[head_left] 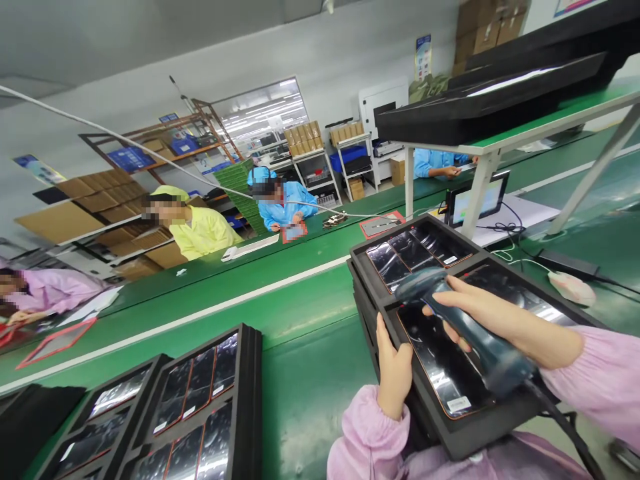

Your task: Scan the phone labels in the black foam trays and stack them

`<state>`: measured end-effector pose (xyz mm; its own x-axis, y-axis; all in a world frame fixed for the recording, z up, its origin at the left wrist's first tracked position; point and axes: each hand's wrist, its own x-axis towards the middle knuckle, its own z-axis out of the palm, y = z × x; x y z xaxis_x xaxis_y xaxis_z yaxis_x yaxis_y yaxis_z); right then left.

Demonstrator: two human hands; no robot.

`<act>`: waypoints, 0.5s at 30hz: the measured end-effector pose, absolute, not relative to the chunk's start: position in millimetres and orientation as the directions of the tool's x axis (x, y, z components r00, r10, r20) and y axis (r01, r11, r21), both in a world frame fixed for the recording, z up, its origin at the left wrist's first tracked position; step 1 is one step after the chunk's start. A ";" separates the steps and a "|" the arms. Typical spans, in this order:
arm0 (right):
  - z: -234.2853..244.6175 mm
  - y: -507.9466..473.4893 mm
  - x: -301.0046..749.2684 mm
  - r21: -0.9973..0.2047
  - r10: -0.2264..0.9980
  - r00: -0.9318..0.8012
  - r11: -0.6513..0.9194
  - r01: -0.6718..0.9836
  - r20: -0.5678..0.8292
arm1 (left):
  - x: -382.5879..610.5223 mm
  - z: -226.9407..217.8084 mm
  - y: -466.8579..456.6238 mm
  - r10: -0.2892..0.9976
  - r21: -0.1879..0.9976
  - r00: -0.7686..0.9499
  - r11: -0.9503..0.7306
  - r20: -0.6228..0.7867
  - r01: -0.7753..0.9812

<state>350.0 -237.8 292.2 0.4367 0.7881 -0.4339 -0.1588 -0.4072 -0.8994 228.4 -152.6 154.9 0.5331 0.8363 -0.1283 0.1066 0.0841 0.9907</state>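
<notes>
Gripping scanner (465, 333) and tray stack (400, 267), hands closed; more trays (250, 400) left, mouse (571, 288) right

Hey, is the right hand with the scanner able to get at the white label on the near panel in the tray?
Probably yes: the right hand holds the scanner just above that panel, and the white label lies uncovered.
</notes>
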 end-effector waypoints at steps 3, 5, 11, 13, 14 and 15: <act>289.1 -274.3 341.3 -0.867 0.783 0.373 -0.454 -0.204 -0.497 | 229.1 157.4 -151.8 0.828 0.993 0.550 0.061 -0.107 0.101; 290.0 -300.5 333.9 -0.822 0.737 0.364 -0.517 -0.238 -0.569 | 229.8 158.4 -151.4 0.827 0.993 0.553 0.044 -0.096 0.107; 283.9 -355.9 311.9 -0.654 0.503 0.429 -0.662 -0.367 -0.750 | 230.5 159.6 -150.1 0.821 0.989 0.559 0.051 -0.122 0.141; 278.1 -364.6 305.4 -0.630 0.505 0.385 -0.681 -0.372 -0.773 | 229.9 160.7 -149.2 0.815 0.989 0.568 0.040 -0.116 0.145; 275.8 -367.6 302.3 -0.635 0.519 0.370 -0.678 -0.371 -0.770 | 229.5 161.4 -148.7 0.808 0.989 0.578 0.035 -0.114 0.147; 274.0 -370.0 299.3 -0.648 0.535 0.369 -0.665 -0.371 -0.760 | 229.2 162.1 -148.2 0.800 0.988 0.589 0.031 -0.113 0.148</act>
<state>299.3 -370.0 274.0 0.3687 0.5347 -0.7603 -0.3707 -0.6655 -0.6478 229.2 -148.2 162.1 0.5889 0.8002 -0.1133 0.1483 0.0308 0.9885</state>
